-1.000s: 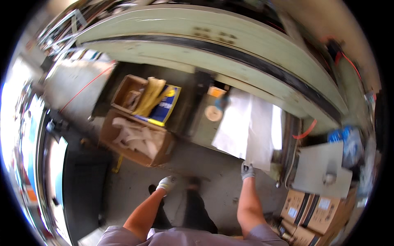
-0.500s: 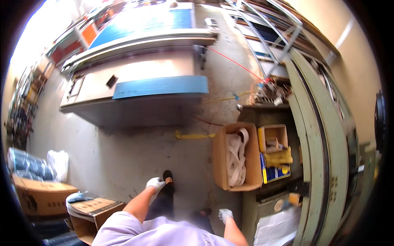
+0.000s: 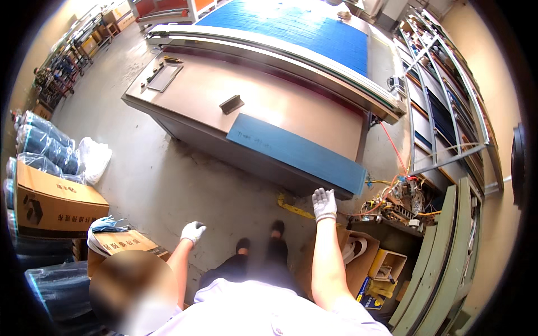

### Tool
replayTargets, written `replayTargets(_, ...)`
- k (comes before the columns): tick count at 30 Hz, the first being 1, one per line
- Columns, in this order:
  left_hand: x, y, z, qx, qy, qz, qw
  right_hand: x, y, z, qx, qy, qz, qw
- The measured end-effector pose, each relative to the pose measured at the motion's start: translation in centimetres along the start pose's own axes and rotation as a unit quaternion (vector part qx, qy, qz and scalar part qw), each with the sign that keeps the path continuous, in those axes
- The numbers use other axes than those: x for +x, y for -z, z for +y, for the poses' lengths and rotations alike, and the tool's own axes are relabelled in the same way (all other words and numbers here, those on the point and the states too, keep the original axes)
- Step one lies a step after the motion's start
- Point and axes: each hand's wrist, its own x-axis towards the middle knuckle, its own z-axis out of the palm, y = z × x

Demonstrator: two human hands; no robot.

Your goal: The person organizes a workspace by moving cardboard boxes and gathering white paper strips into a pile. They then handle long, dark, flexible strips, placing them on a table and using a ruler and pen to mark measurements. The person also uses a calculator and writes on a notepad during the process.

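My right hand (image 3: 324,205), in a white glove, reaches forward with its fingers stretched out and nothing in it. Its fingertips are just short of the near right edge of a large flat worktable (image 3: 196,89); I cannot tell whether they touch it. A long blue board (image 3: 297,154) lies along that edge, closest to this hand. My left hand (image 3: 193,232), also gloved, hangs low over the floor at the left. Its fingers are loosely bent and no object shows in them. A small dark angled piece (image 3: 231,105) and a thin rectangular frame (image 3: 165,77) rest on the tabletop.
Cardboard boxes (image 3: 56,204) and plastic-wrapped rolls (image 3: 47,140) stand at left. By my right arm is an open carton (image 3: 336,266) with white strapping. Cables and metal parts (image 3: 392,207) crowd the right, beside long green beams (image 3: 443,252). A metal rail (image 3: 269,64) spans the table.
My view has turned, and the table now fills more of the middle. My right hand has risen forward from low beside my body toward the blue board. My left hand stays low.
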Motion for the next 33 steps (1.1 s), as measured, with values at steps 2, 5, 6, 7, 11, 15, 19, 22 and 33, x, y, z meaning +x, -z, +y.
replayTargets(2,-0.3,0.2,2.4,0.008,-0.007,-0.028,1.0,1.5,-3.5,-0.5,0.001,-0.027,0.046,0.999)
replayTargets(5,-0.9,1.3,6.5,-0.025,-0.017,-0.015,0.999,4.6,-4.5,-1.8,0.013,-0.073,0.071,0.995)
replayTargets(6,-1.2,0.9,6.5,-0.033,0.008,-0.002,0.999,4.9,-4.9,-2.0,0.029,-0.103,0.061,0.992)
replayTargets(7,-1.4,0.9,6.4,-0.048,0.021,0.005,0.999,5.4,-5.4,-2.0,0.032,-0.11,0.108,0.987)
replayTargets(11,-1.3,2.3,6.3,-0.057,0.082,0.004,0.995,6.8,-4.9,-2.6,0.008,-0.114,0.135,0.984)
replayTargets(15,0.0,3.8,5.4,-0.126,0.087,0.052,0.987,5.3,-4.7,-3.9,0.011,-0.091,0.109,0.99)
replayTargets(19,3.3,6.0,5.1,-0.153,0.037,0.073,0.985,2.8,-7.1,-5.7,-0.071,0.018,0.093,0.993)
replayTargets(22,6.8,8.6,3.9,-0.217,-0.008,0.065,0.974,-0.5,-10.6,-6.8,-0.118,0.078,0.047,0.989)
replayTargets(33,15.5,30.4,-6.2,-0.346,-0.103,0.032,0.932,-28.2,-42.0,4.5,-0.161,0.291,-0.318,0.888)
